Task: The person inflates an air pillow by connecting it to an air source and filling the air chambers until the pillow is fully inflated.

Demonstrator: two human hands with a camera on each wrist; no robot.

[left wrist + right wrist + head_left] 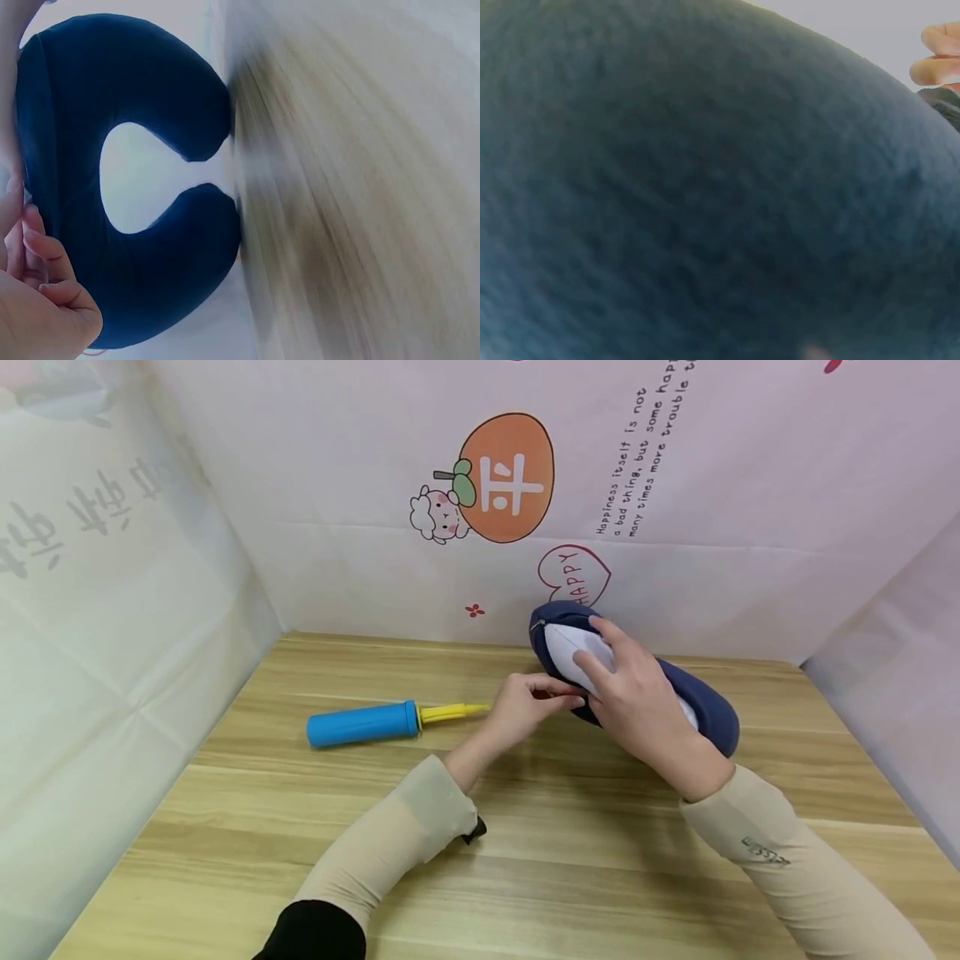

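Note:
A navy U-shaped neck pillow (708, 702) stands on its two ends, as the left wrist view shows. Its cover is open along the outer curve, and a white inner part (566, 647) shows through the opening, with a small zipper end at the far left. My right hand (637, 702) holds the pillow from above, its fingers over the white part. Beside it, my left hand (525, 706) pinches the near edge of the cover between thumb and fingers; what exactly lies in the pinch is hidden. Navy fabric of the neck pillow (705, 187) fills most of the right wrist view.
A blue hand pump (363, 724) with a yellow nozzle lies on the wooden table (525, 877), left of my left hand. White printed sheeting (360, 568) rises behind the table and on both sides, close behind the pillow.

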